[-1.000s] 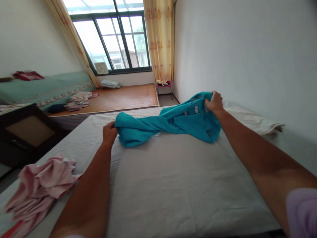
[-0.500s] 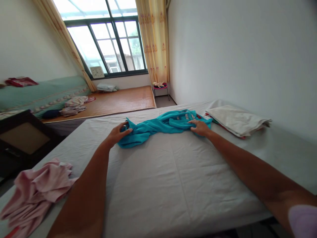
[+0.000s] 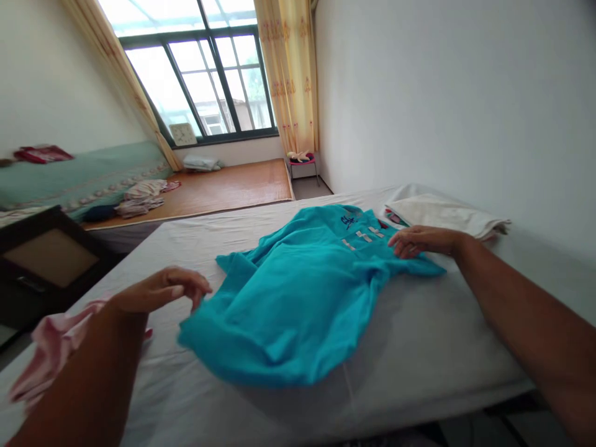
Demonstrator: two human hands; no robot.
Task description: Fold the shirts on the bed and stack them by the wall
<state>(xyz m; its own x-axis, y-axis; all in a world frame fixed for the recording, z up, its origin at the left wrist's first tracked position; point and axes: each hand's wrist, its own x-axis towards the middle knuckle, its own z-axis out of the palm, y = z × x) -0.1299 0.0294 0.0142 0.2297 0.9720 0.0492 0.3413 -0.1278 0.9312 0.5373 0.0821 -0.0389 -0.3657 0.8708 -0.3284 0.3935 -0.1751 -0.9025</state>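
Note:
A turquoise short-sleeved shirt (image 3: 298, 292) is spread over the bed, with white strip fastenings and dark embroidery near its collar. Its hem bulges toward me and looks slightly blurred. Beside the hem's left corner is my left hand (image 3: 161, 290), its fingers bent and apart; no cloth shows gripped in it. My right hand (image 3: 414, 241) is at the shirt's right shoulder, fingers curled together against the fabric near the sleeve.
A white sheet (image 3: 419, 347) covers the bed. Folded pale cloth (image 3: 447, 214) lies by the right wall; crumpled pink clothing (image 3: 51, 354) is at the left edge. Beyond stand a dark cabinet (image 3: 46, 267) and a second bed with a brown mat (image 3: 233, 183).
The bunched shirt has opened out toward me and widened. My left hand has moved left and nearer, coming off the cloth; my right hand has shifted right along with the shirt's shoulder.

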